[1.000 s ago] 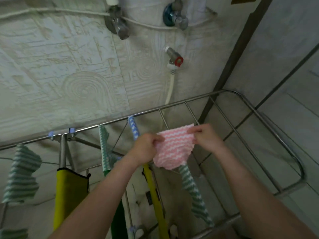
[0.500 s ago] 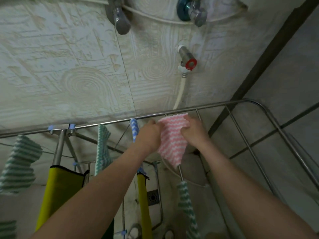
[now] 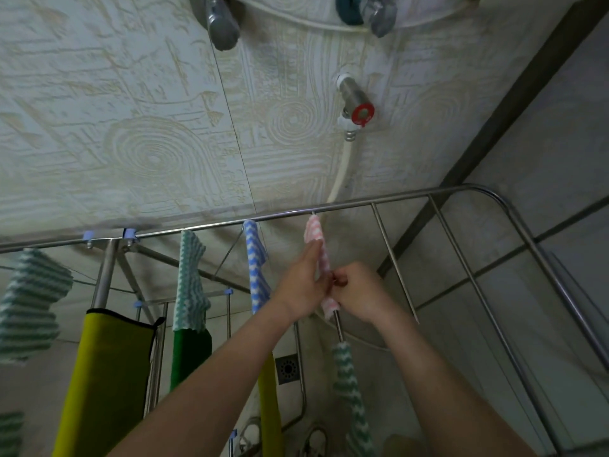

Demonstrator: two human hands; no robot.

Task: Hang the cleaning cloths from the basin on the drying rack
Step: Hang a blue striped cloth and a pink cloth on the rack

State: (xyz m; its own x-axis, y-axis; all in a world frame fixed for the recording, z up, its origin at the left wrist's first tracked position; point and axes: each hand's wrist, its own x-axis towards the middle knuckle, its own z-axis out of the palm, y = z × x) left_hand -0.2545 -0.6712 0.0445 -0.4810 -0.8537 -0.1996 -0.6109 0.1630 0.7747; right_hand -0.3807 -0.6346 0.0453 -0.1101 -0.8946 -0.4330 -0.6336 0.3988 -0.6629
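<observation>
A pink-and-white striped cloth [image 3: 313, 229] is draped over a rod of the metal drying rack [image 3: 389, 202], just below the rack's far rail. My left hand [image 3: 304, 282] lies flat against the cloth's left side with straight fingers. My right hand [image 3: 357, 293] has curled fingers that pinch the cloth's right side lower down. Further along the same rod hangs a green-striped cloth [image 3: 351, 387]. The basin is out of view.
A blue-striped cloth [image 3: 256, 265], a green-striped cloth [image 3: 189, 282] and yellow cloths [image 3: 105, 380] hang on rods to the left. A tap with a red handle [image 3: 357, 108] and a white hose sit on the tiled wall. Bare rods lie to the right.
The pink cloth, held spread between both hands before, now lies folded over the rod. Both hands have slid down its two sides, and the view has tilted up a little.
</observation>
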